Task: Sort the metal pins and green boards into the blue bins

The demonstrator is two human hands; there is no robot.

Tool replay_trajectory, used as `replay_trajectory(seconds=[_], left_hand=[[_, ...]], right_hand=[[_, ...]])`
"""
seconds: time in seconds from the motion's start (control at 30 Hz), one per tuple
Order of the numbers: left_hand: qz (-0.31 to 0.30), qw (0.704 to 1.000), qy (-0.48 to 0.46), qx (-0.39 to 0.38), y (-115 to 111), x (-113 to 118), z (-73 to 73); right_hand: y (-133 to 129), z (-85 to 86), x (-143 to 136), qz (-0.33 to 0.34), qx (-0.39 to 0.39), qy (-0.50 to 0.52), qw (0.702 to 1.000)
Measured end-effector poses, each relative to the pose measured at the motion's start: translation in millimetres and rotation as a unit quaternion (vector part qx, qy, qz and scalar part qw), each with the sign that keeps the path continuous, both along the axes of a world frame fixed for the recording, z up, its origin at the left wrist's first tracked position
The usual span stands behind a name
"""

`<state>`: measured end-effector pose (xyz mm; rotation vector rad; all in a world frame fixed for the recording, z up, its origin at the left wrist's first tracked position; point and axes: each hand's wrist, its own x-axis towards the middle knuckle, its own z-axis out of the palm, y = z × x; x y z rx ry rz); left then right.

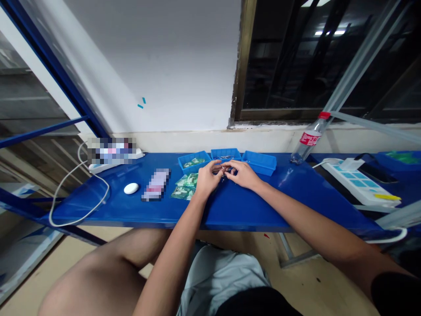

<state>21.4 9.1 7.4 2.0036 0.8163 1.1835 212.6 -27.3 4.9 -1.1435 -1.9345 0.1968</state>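
Note:
My left hand (209, 177) and my right hand (244, 174) meet over the blue table (250, 206), fingertips pinched close together. Between them is a small, shiny, thin piece, too small and too covered by fingers to name. Just left of my left hand lies a pile of clear packets with green and white contents (184, 186). Behind my hands stand three blue bins in a row. The left bin (180, 163) holds similar packets, the middle bin (226, 151) holds thin metallic pieces, and the right bin (263, 168) stands beyond my right hand.
On the left are a phone (156, 184), a white oval object (131, 188) and a looped white cable (52, 206). A plastic bottle with a red cap (310, 138) leans at the back right. Farther right lies a power strip (362, 182) beside a metal post.

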Motion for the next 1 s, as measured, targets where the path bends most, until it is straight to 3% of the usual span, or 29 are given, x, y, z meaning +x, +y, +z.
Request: replay_trajectory(seconds=[0.33, 0.5, 0.67, 0.83, 1.0], left_hand=[[0.031, 0.999, -0.01, -0.019, -2.0, -2.6, 3.7], [0.048, 0.999, 0.012, 0.011, 1.1, -2.4, 1.2], [0.053, 0.998, 0.023, 0.038, 2.6, -2.3, -0.6], [0.048, 0.997, 0.026, 0.053, 0.6, -2.4, 2.1], [0.064, 0.996, 0.013, 0.065, -3.6, -1.8, 7.9]], right_hand=[[-9.8, 7.0, -10.4, -0.025, -0.025, 0.033, 0.999], [-7.6, 7.7, -4.3, -0.061, -0.01, 0.076, 0.995], [-0.9, 4.5, 7.2, -0.05, 0.014, -0.031, 0.998], [1.7, 0.1, 10.8, -0.024, -0.015, -0.076, 0.997], [7.8, -3.2, 11.2, -0.045, -0.049, 0.023, 0.998]])
